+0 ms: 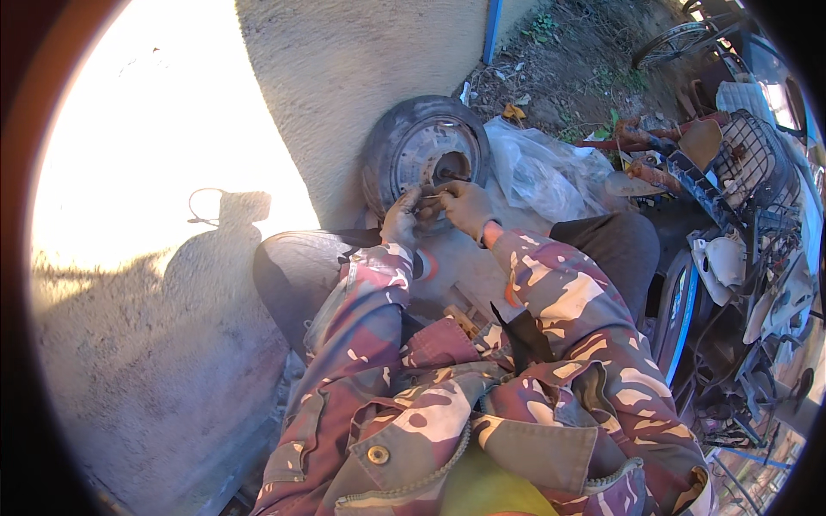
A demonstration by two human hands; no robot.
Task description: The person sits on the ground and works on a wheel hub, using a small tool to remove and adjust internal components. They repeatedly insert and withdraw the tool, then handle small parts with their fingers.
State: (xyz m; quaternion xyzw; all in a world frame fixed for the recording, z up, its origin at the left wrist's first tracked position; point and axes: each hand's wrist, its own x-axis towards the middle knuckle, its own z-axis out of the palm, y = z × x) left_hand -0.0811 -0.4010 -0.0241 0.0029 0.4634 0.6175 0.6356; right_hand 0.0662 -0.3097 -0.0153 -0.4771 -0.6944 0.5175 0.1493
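Note:
A wheel with a worn black tyre [376, 168] stands upright in front of me, its dusty metal hub [413, 153] facing me. A dark round opening with a short shaft shows at the hub's middle. My left hand [403, 222] and my right hand [469, 209], both in greyish gloves, meet just before the hub's lower part. The fingers of each are closed, with the tips close together. Between them seems to be something small and thin, too small to name. Whether the fingers touch the hub, I cannot tell.
Crumpled clear plastic sheeting [551, 176] lies right of the wheel. Farther right is a heap of scrap with a black wire basket [753, 163], rusty bars and broken panels. A pale wall [335, 77] rises at the left and behind. My bent knees flank the wheel.

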